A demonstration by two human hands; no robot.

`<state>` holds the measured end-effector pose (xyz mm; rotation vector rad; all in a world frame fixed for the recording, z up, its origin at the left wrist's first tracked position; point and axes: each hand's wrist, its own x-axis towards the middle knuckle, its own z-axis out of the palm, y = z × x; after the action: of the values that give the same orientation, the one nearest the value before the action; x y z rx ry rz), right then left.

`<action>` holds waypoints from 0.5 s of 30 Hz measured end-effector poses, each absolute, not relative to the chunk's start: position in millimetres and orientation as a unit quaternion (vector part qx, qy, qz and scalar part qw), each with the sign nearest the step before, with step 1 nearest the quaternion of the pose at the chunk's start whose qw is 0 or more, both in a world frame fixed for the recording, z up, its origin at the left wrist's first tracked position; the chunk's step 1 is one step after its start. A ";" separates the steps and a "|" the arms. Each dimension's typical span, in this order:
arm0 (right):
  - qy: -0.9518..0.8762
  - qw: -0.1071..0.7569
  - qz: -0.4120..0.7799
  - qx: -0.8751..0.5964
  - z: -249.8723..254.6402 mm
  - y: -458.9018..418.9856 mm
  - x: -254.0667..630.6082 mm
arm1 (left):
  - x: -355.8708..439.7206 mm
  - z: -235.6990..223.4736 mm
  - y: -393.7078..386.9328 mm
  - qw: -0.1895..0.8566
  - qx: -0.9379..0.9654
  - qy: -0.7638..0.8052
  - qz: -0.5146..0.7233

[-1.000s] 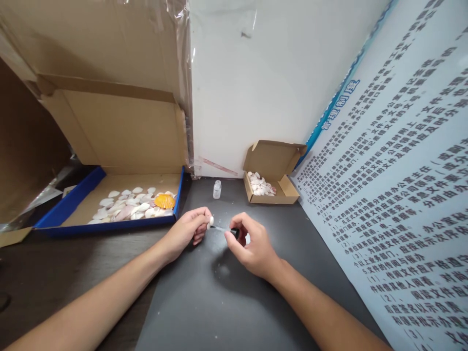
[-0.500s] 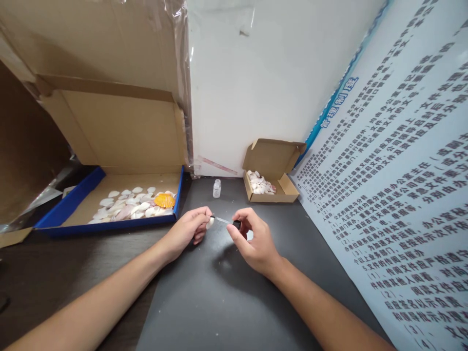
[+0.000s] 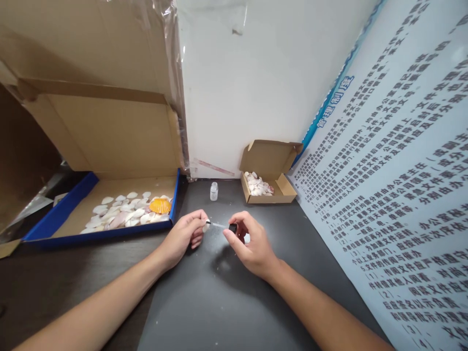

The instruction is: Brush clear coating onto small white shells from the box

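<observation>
A pale blue poster (image 3: 405,195) with dark printed characters slants up along the right side; a dark grey mat (image 3: 190,312) covers the middle of the table; the large cardboard box (image 3: 109,134) stands open on the left, its tray edged in blue, holding pale shells (image 3: 120,214) and one orange shell (image 3: 160,206) near the tray's right edge; the right hand (image 3: 255,243) is closed, thumb and fingertips around the black cap (image 3: 233,227) of a thin brush; the left hand (image 3: 185,235) is closed too, thumb and forefinger pinching a small white shell (image 3: 205,227), partly hidden; the small cardboard box (image 3: 272,199), open, holds more shells at its left; the clear bottle (image 3: 214,191) stands upright and uncapped beyond the hands; the brush (image 3: 218,225) spans between them, its dark tip at the white shell.
</observation>
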<state>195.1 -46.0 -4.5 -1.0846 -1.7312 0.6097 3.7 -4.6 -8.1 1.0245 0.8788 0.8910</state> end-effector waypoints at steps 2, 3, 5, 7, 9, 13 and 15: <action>-0.699 0.498 0.259 -0.443 -8.3 -45.4 193.3 | 2.9 -10.1 -4.6 0.694 0.451 0.389 0.404; -0.694 0.506 0.263 -0.440 -10.5 -44.7 191.6 | 2.7 -10.5 -4.6 0.697 0.447 0.388 0.406; -0.688 0.520 0.260 -0.434 -14.7 -41.6 186.6 | 3.2 -10.2 -4.8 0.701 0.436 0.388 0.411; -0.699 0.516 0.254 -0.425 -17.8 -35.9 180.6 | 4.8 -8.4 -4.7 0.707 0.420 0.387 0.417; -0.705 0.511 0.252 -0.423 -19.5 -29.0 176.0 | 7.1 -6.2 -4.1 0.717 0.397 0.383 0.426; -0.690 0.526 0.245 -0.433 -21.0 -21.0 176.3 | 10.3 -3.9 -1.1 0.738 0.356 0.370 0.438; -0.684 0.538 0.233 -0.434 -21.4 -21.1 179.4 | 10.4 -4.2 0.4 0.743 0.346 0.369 0.438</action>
<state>179.4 -21.1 -21.4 -1.0326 -1.6265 0.5544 10.4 0.4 -4.2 0.7591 0.8079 0.9598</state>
